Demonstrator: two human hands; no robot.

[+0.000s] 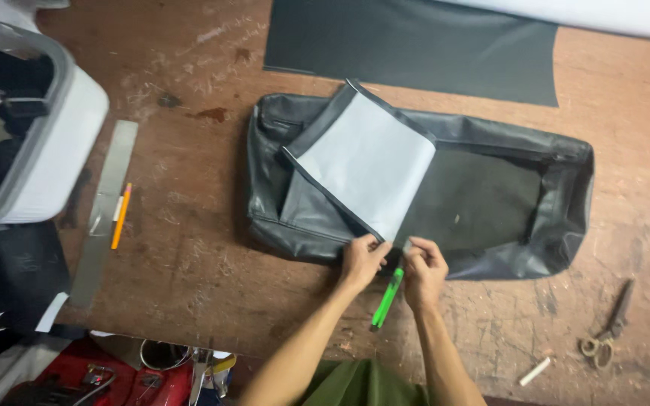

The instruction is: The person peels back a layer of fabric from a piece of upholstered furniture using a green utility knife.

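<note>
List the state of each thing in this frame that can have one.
Black cover: lying flat on the table, opened up.
Grey panel: folded back, pale side up, near edge pinched by both hands.
Left hand: gripping the panel's edge.
Right hand: gripping the edge, holding a green marker.
Scissors: lying on the table, blades nearly shut.
Pencil: lying beside the metal ruler.
</note>
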